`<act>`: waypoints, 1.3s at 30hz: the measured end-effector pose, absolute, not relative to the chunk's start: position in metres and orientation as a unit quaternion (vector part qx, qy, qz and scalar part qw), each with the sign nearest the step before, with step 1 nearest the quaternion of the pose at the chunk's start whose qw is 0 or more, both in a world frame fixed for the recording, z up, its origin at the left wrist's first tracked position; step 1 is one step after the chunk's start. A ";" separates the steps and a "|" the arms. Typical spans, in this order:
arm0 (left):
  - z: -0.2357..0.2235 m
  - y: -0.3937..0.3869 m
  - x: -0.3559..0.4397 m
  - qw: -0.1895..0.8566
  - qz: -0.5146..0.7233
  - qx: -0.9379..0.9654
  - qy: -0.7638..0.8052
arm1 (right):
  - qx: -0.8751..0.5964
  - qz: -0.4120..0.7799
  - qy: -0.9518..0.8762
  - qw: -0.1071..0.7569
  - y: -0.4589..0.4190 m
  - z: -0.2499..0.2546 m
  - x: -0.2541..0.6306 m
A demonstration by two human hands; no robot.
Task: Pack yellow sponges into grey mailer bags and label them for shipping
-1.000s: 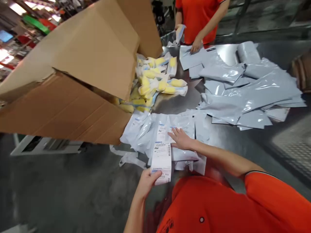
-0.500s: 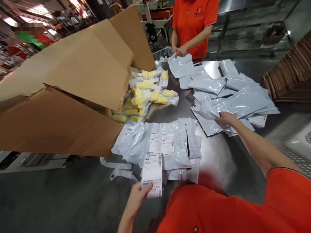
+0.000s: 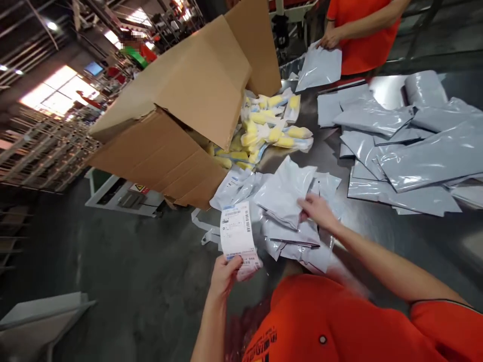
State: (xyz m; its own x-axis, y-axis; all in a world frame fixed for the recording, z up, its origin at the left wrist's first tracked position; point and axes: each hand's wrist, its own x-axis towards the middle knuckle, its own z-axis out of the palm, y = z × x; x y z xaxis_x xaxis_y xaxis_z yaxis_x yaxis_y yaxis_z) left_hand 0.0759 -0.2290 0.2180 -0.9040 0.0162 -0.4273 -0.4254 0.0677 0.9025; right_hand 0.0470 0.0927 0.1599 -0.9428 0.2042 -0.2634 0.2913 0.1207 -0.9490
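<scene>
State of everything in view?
Left hand: closed on barcode label strip
Barcode label strip: held upright, curling
Right hand: open, on white mailers
White mailers: loosely piled
Cardboard box: flaps open
Yellow packets: spilling from box
Grey mailers: lying flat, overlapping
Co-worker's hand: on a lifted mailer

One camera on the person's head faces forward and down, close above the left hand at six o'clock and the right hand at four, with the cardboard carton at eleven.

Poly mailers lie on a table beside a carton.
</scene>
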 end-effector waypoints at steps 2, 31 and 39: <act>0.217 -0.234 0.082 0.156 0.675 -0.160 0.704 | 0.094 -0.536 0.830 0.126 0.068 0.156 0.056; 0.218 -0.211 0.063 0.288 0.644 0.023 0.709 | -0.072 -0.706 0.689 0.150 0.007 0.200 0.081; 0.223 -0.184 0.067 0.222 0.563 0.042 0.795 | -0.141 -0.516 0.844 0.037 0.004 0.203 0.103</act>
State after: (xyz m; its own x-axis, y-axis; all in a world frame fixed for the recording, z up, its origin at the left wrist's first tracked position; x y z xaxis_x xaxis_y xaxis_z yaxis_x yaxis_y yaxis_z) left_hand 0.0669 -0.1843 0.2227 -0.8978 0.3161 -0.3067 -0.1841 0.3633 0.9133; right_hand 0.1031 0.0036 0.2030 -0.9572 -0.2770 0.0835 -0.2006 0.4272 -0.8816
